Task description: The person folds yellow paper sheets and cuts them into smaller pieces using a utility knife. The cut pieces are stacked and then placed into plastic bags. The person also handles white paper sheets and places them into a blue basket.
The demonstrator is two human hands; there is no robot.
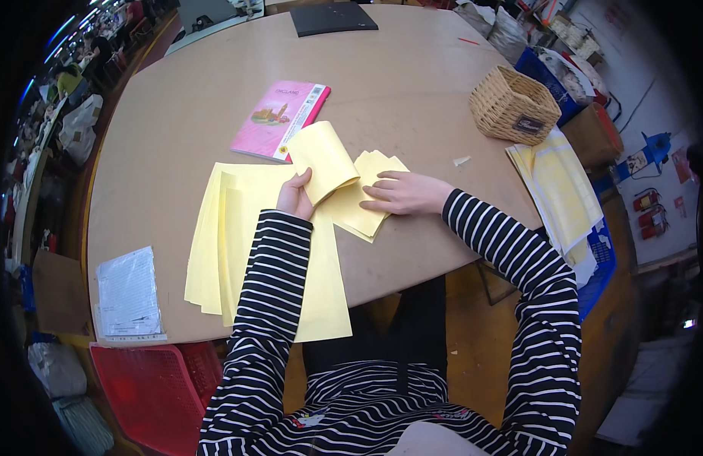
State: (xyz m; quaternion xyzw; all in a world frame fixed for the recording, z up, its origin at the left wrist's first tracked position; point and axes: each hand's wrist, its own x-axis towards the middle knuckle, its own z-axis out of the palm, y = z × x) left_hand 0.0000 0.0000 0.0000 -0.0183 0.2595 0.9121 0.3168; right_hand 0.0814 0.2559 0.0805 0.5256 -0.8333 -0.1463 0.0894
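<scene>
My left hand (295,196) grips a curled yellow sheet (321,158), its thumb on the near edge and its upper part bent over. Beside it, my right hand (405,193) lies with fingers spread on a small fanned stack of yellow sheets (376,163). Larger yellow sheets (253,182) lie overlapped under my left forearm, some reaching past the table's front edge. Just beyond my left hand is a pink notebook (277,118) with a building pictured on its cover. The fingers of my left hand behind the curled sheet are hidden.
A wicker basket (511,106) stands at the right edge, with yellow-and-white patterned cloth (557,190) hanging near it. A dark flat folder (334,18) lies at the far edge. Papers in a clear sleeve (129,292) rest at the near left, above a red plastic crate (150,387).
</scene>
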